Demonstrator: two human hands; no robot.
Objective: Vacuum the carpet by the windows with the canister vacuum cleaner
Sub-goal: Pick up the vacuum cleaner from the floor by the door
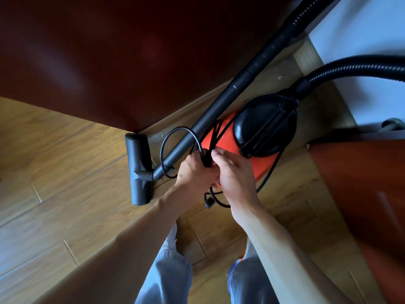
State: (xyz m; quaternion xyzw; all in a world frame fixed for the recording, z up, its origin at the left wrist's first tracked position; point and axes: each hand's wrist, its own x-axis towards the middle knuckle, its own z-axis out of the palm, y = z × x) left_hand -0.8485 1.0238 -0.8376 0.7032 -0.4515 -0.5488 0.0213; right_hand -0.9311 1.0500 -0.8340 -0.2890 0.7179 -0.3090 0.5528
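- Vacuum cleaner, an orange drum with a black lid, lies on the wooden floor right in front of the person bending over it.
- On the person's side of the vacuum cleaner, two legs in pale blue trousers stand on the boards, and both bare forearms reach down towards it.
- At the near end of the vacuum cleaner, the left hand is curled tight round a bunch of black cord.
- Touching it on the right, the right hand has its fingers bent onto the same strands, thumb against the orange shell.
- Below the hands, the plug and a loose bit of cord lie on the floor beside the vacuum cleaner.
- More cord is wound over the drum and across the lid, and one loop stands out to the left of the vacuum cleaner.
- Left of the vacuum cleaner, the black floor head rests on the boards, and its pipe slants up past the drum, touching or nearly touching it.
- From the far end of the vacuum cleaner, a ribbed black hose curves off to the right.
- Beyond the vacuum cleaner to the left is a dark red-brown cabinet; beyond it to the right, a white wall.
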